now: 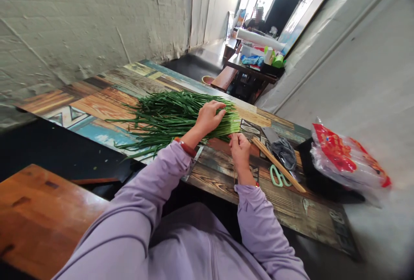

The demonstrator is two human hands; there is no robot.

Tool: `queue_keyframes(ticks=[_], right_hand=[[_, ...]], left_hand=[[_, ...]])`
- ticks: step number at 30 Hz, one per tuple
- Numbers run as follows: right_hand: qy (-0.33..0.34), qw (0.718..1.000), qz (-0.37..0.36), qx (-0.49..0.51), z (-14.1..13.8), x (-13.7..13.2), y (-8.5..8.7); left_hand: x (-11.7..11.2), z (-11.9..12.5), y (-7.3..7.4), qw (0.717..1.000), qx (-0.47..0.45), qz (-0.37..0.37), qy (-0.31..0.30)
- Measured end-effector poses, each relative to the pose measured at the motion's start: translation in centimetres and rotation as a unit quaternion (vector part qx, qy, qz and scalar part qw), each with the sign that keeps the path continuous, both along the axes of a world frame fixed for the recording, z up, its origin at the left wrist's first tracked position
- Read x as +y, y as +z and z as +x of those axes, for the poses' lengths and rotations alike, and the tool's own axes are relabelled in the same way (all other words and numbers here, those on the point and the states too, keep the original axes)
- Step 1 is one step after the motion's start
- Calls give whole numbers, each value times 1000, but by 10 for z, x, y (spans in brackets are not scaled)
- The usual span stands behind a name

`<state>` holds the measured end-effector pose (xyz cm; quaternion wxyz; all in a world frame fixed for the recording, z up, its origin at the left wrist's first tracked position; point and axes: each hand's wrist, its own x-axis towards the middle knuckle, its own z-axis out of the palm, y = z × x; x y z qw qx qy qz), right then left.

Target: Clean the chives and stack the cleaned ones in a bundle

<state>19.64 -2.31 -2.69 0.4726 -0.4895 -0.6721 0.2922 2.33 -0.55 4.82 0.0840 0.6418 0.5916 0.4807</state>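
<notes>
Fingers curled, whether pinching a stalk one cannot tell, the person's bare right hand (pixel 240 147) meets the pale-ended bunch of long green stalks (pixel 171 114) on the multicoloured, plank-patterned table (pixel 216 176) beneath the bare left hand (pixel 208 118), thumb and fingers apart.

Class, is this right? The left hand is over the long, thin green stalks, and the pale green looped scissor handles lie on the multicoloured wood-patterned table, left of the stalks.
One error: in the head view, the pale green looped scissor handles lie right of the long, thin green stalks, not left. The rest stands.
</notes>
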Motion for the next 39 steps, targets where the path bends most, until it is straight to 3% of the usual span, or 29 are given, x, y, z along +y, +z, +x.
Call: queue_keyframes(ticks=[4, 7, 10, 25, 35, 39], right_hand=[[4, 1000, 1, 3, -1, 0, 1], [6, 1000, 5, 3, 0, 0, 1], [7, 1000, 10, 1, 0, 0, 1], [-5, 1000, 10, -17, -1, 0, 2], [-15, 999, 14, -24, -2, -3, 3], [-10, 1000, 7, -10, -4, -3, 4]], left_hand=[[28, -8, 1, 994, 35, -66, -76], [32, -10, 1, 984, 30, -96, -148], [32, -11, 2, 979, -2, -94, -181], [32, -11, 10, 941, -65, -160, -290], [33, -13, 5, 920, -71, -212, -321], [34, -18, 9, 924, -65, -207, -315]])
